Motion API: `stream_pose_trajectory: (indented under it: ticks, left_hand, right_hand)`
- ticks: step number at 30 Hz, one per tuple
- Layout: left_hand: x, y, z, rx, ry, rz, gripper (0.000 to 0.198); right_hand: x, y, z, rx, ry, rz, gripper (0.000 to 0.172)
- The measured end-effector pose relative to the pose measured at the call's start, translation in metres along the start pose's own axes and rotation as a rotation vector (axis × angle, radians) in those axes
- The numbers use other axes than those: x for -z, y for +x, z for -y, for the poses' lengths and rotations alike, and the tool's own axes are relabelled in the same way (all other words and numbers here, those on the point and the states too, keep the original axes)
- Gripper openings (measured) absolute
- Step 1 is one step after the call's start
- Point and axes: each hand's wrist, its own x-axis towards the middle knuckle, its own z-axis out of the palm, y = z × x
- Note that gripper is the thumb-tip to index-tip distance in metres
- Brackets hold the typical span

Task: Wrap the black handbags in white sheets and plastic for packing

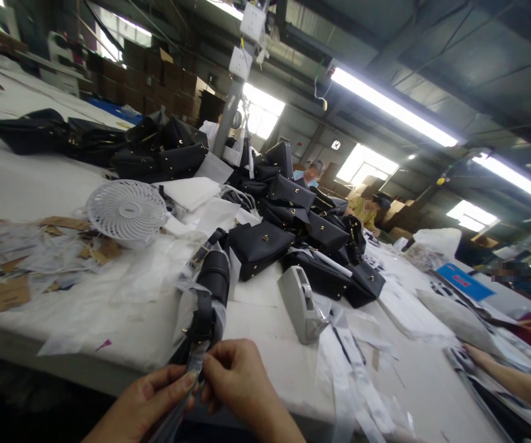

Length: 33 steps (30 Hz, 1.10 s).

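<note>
At the table's front edge, my left hand (147, 397) and my right hand (242, 378) are close together, fingers pinched on a narrow, plastic-wrapped strap (197, 360). The strap runs up to a black leather bag part (213, 280) with buckled bands, lying on the table partly in clear plastic film. What exactly lies between my fingertips is hidden. Just beyond is a black handbag (263, 243) with a gold clasp, the nearest of a heap. A grey tape dispenser (299, 307) stands to the right of my right hand.
A white fan (127, 210) sits left, behind brown cardboard tags (9, 294) and loose film. More black handbags (29, 130) lie farther left. A metal post (228, 111) with sockets rises behind the heap. At right, another person's arm (514, 381) reaches over dark material.
</note>
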Motion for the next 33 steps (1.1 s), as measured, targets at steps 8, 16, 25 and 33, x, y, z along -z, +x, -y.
stream_pose_trajectory:
  ticks: [8,16,25,33]
  left_hand:
    - [0.004,-0.002,-0.001,0.006,0.01,-0.054,0.043]
    - [-0.005,0.001,0.007,0.049,-0.124,0.015,0.047]
    - [-0.018,-0.01,0.005,0.057,-0.259,-0.034,0.047]
    - [-0.023,-0.006,0.013,-0.058,-0.056,0.007,0.05]
  right_hand:
    - [0.006,0.002,-0.002,0.202,-0.357,-0.161,0.028]
    - [0.001,-0.027,-0.018,0.331,0.258,0.072,0.048]
    - [-0.039,-0.018,-0.011,-0.185,1.137,0.165,0.039]
    - [-0.022,-0.036,-0.028,0.112,0.731,0.126,0.069]
